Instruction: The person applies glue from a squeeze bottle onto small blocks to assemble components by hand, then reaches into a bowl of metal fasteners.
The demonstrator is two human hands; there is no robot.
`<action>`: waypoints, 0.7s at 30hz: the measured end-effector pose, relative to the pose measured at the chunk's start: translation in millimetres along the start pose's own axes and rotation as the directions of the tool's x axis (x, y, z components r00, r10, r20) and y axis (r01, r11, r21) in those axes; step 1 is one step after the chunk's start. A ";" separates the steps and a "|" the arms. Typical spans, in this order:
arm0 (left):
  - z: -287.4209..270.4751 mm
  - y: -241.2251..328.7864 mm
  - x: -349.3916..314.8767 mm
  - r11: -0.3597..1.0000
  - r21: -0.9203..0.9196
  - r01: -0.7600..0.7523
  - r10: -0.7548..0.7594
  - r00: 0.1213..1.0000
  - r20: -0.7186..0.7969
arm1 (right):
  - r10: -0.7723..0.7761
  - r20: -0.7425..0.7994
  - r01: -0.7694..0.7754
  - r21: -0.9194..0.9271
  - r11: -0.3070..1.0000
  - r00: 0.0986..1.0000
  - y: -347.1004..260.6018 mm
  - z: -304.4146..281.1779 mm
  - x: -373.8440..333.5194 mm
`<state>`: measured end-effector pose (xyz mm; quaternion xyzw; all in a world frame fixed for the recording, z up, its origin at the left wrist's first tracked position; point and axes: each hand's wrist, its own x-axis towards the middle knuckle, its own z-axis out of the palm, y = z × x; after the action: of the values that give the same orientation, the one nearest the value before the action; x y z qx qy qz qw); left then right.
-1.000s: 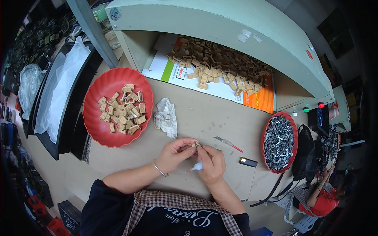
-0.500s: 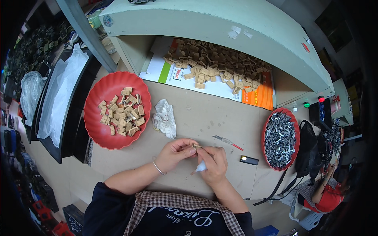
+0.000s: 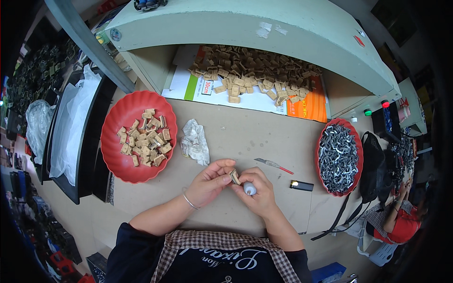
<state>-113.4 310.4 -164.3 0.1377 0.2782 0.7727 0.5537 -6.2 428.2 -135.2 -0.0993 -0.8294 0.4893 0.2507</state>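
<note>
Pinched between thumb and fingers of my left hand [image 3: 207, 185] is a small tan piece [image 3: 234, 177] with a dark and a shiny edge, tilted upward. My right hand [image 3: 262, 193] grips a small whitish squeeze bottle [image 3: 249, 189], and its fingertips meet the right side of the piece. The bottle's far end is hidden in the palm. Left of my hands lies a crumpled white cloth [image 3: 195, 144]. A craft knife with a red handle [image 3: 274, 165] rests beyond my right hand, and a small black and yellow box-like object [image 3: 301, 186] lies to its right.
At the left, a red scalloped bowl [image 3: 111, 141] holds several tan pieces. A red basket [image 3: 360, 160] of grey metal clips stands right. Under the pale green shelf [image 3: 226, 23], more tan pieces lie on flattened cardboard [image 3: 188, 89]. A co-worker in red [image 3: 406, 226] sits at the far right.
The tan piece is turned so its edge faces up. The bottle in my right hand has swung, its nozzle no longer pointing toward my body. The whole view has shifted slightly.
</note>
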 end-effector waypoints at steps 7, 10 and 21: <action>-0.2 -0.3 1.6 0.999 0.015 0.029 -0.028 0.999 -0.028 | -0.002 0.007 0.002 -0.007 1.000 1.000 0.9 -0.3 -0.3; -0.9 0.3 1.5 1.000 -0.020 0.008 -0.009 0.999 -0.044 | -0.024 0.017 0.025 -0.022 0.999 1.000 0.0 3.5 -0.6; -2.4 -1.4 -0.5 0.997 0.077 0.015 -0.006 0.992 -0.125 | 0.053 -0.067 -0.055 -0.042 0.998 0.996 -0.8 8.4 -3.4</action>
<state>-113.3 309.7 -167.0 0.1091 0.3430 0.7654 0.5334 -7.5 420.0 -139.0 -0.1431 -0.8283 0.4741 0.2622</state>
